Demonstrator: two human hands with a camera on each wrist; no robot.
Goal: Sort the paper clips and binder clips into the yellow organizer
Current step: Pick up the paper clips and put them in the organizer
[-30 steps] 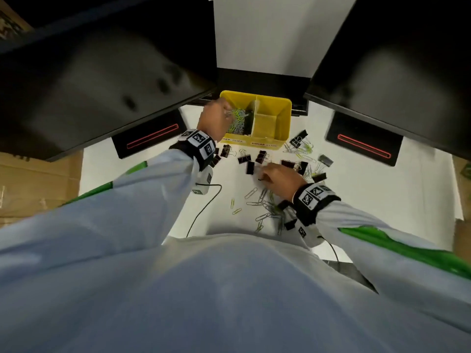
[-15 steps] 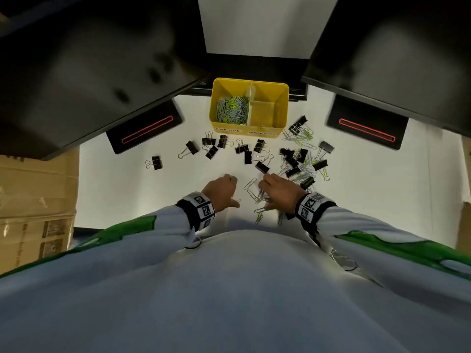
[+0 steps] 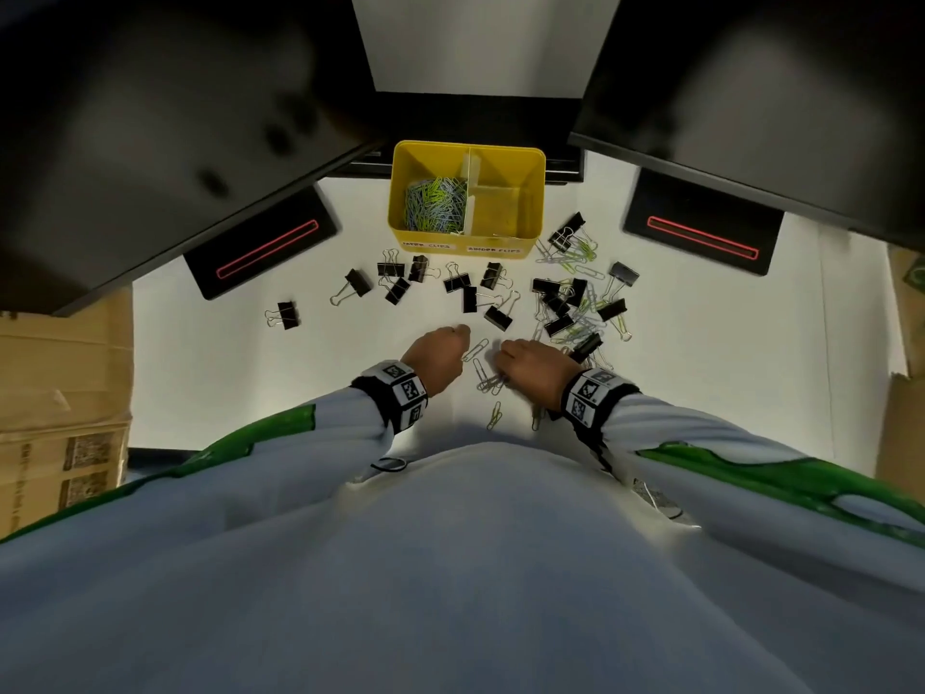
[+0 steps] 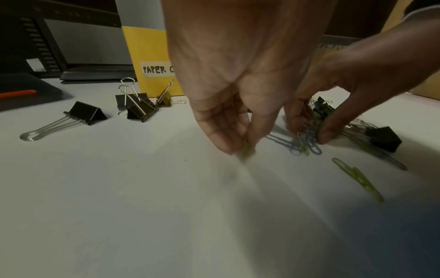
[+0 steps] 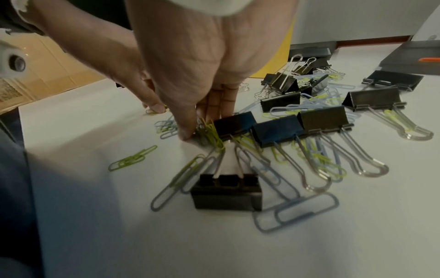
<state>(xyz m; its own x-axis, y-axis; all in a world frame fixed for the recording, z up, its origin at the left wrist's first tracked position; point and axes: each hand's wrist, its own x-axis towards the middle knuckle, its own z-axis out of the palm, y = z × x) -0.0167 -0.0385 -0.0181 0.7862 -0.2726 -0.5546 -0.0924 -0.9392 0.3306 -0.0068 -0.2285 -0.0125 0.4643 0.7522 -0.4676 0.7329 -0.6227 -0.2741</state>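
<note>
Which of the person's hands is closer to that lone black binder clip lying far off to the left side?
Left. The left hand is to the right of the lone black binder clip and nearer the person; the right hand lies further right, beyond the left hand.

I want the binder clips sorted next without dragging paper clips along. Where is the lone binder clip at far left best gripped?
Grip the lone binder clip by its black body, probably from above, fingers across the folded sides. It lies flat on the white table, wire handles pointing left, apart from other clips, so the body gives the firmer, bulkier hold.
</note>
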